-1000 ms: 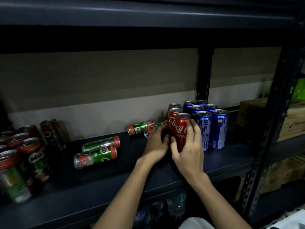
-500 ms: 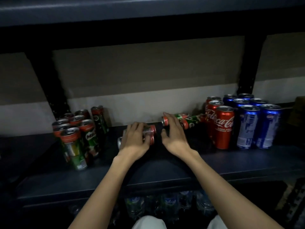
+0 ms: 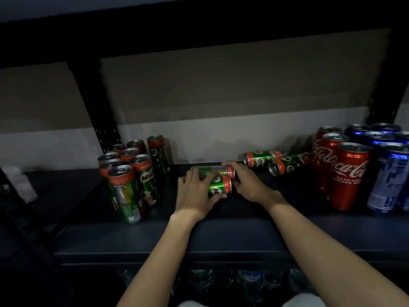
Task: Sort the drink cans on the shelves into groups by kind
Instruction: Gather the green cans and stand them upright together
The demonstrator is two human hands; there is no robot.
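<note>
Two green Milo cans lie on their sides mid-shelf. My left hand (image 3: pixel 197 191) curls round the nearer lying can (image 3: pixel 220 186). My right hand (image 3: pixel 250 181) touches the red ends of that can and of the farther lying can (image 3: pixel 218 169). Several upright Milo cans (image 3: pixel 135 171) stand grouped at the left. Two more Milo cans (image 3: pixel 263 158) lie on their sides further right. Red Coca-Cola cans (image 3: pixel 345 171) stand upright at the right, with blue Pepsi cans (image 3: pixel 387 173) beside them.
The dark shelf board (image 3: pixel 221 233) runs across the view, with a black perforated upright (image 3: pixel 97 111) behind the Milo group. Another shelf hangs low overhead. Bottles (image 3: pixel 250 278) show dimly on the level below.
Both hands left the Coca-Cola can at the right and moved left to the two lying Milo cans. My left hand now grips the nearer one.
</note>
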